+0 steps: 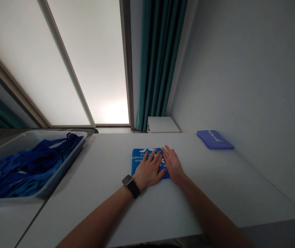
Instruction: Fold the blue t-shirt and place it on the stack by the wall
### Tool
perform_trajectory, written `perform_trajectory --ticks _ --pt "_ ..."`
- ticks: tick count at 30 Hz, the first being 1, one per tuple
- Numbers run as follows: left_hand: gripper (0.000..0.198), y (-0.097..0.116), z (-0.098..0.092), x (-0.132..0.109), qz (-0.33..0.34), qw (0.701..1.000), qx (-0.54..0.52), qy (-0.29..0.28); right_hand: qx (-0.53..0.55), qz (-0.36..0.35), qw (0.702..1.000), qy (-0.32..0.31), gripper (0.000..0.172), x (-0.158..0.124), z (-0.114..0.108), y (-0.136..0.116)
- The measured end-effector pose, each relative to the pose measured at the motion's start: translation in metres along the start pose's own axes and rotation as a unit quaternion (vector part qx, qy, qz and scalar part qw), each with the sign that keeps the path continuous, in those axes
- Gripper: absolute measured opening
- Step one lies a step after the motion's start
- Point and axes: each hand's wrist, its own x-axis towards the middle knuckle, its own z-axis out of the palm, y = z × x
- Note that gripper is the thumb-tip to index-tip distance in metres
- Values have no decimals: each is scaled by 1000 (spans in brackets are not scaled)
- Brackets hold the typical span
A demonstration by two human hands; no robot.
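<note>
A folded blue cloth with white printed letters lies on the white table in front of me. My left hand, with a dark watch on its wrist, rests flat on the cloth with fingers spread. My right hand lies flat beside it on the cloth's right part, fingers stretched out. Both hands press down and hold nothing.
A grey plastic tray at the left holds a heap of blue cloths. Another folded blue-violet cloth lies at the table's far right by the wall. A white cabinet, a teal curtain and a window stand behind.
</note>
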Motion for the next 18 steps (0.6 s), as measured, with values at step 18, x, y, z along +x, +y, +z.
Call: perform_trajectory --ticks 18 --pt "64 1 -2 1 -1 1000 6 -5 -32 -4 999 8 57 18 13 -1"
